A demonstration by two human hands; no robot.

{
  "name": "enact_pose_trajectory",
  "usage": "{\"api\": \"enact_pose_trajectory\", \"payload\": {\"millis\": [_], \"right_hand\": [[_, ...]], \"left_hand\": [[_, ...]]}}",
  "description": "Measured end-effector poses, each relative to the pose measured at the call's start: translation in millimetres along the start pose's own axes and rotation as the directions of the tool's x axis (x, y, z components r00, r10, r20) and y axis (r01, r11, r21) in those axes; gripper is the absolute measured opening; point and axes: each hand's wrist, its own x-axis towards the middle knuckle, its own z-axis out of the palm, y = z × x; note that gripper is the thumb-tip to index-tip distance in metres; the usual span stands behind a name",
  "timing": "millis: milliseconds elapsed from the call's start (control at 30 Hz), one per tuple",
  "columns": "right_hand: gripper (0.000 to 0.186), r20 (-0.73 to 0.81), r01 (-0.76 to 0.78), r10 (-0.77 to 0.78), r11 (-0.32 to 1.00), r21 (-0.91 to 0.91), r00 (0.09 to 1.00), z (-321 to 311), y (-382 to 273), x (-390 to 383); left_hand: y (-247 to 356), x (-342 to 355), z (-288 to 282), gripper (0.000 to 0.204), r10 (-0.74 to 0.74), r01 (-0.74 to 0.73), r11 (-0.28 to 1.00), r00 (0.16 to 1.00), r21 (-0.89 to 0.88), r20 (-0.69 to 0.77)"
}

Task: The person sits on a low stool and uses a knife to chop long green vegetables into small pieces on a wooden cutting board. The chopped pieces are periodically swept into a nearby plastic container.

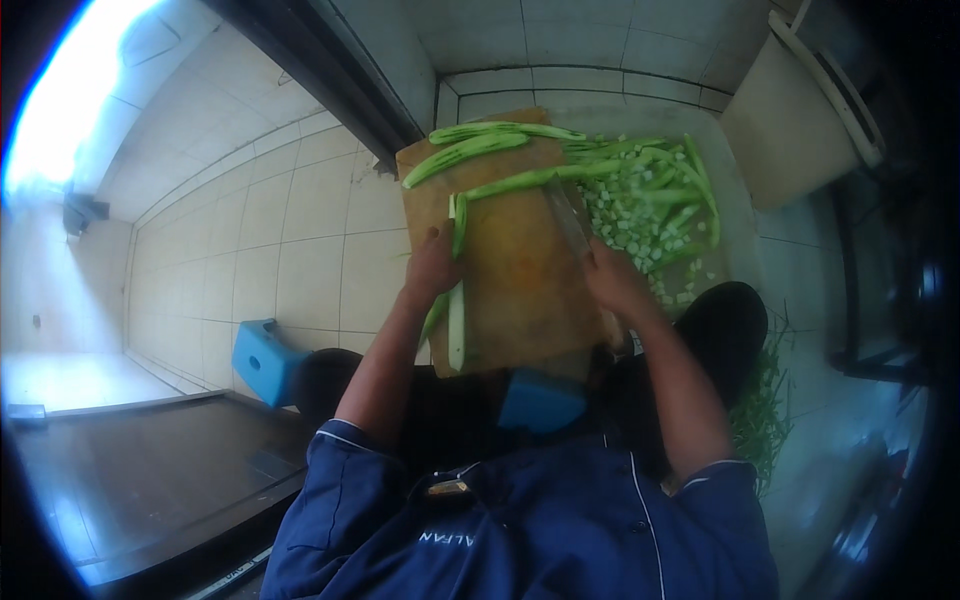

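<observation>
A wooden cutting board (515,285) rests in front of me. My left hand (432,262) grips pale green strips of a long vegetable (457,330) lying lengthwise near the board's left side. My right hand (610,278) is closed on a knife (568,215), its blade angled up near the board's right edge. Long green vegetables (465,155) lie across the board's top, and another long piece (505,181) crosses below them. Right of the board, a pale tray (733,262) holds chopped cubes (625,220) and uncut lengths.
A blue plastic stool (262,360) stands on the tiled floor (290,260) at left; another blue plastic surface (540,400) shows below the board. A beige panel (785,115) leans at upper right. Green trimmings (755,420) lie at lower right. A dark cabinet top (150,460) is at lower left.
</observation>
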Motion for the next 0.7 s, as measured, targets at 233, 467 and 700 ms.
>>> {"api": "enact_pose_trajectory", "payload": {"millis": [233, 467, 700], "right_hand": [[0.026, -0.014, 0.029, -0.029, 1.000, 0.004, 0.999, 14.9, -1.8, 14.8], [0.025, -0.103, 0.019, -0.025, 0.998, -0.061, 0.994, 5.9, 10.1, 1.9], [0.022, -0.093, 0.033, -0.047, 0.989, -0.142, 0.995, 10.5, 28.9, -6.1]], "left_hand": [[-7.4, -19.2, 55.2, 0.062, 0.313, -0.314, 0.949, 0.942, 0.015, -0.117], [49.1, -31.7, 57.9, 0.048, 0.472, -0.477, 0.877, 0.877, -0.051, -0.086], [60.0, -36.6, 44.5, 0.039, 0.283, -0.273, 0.958, 0.945, 0.084, -0.162]]}}
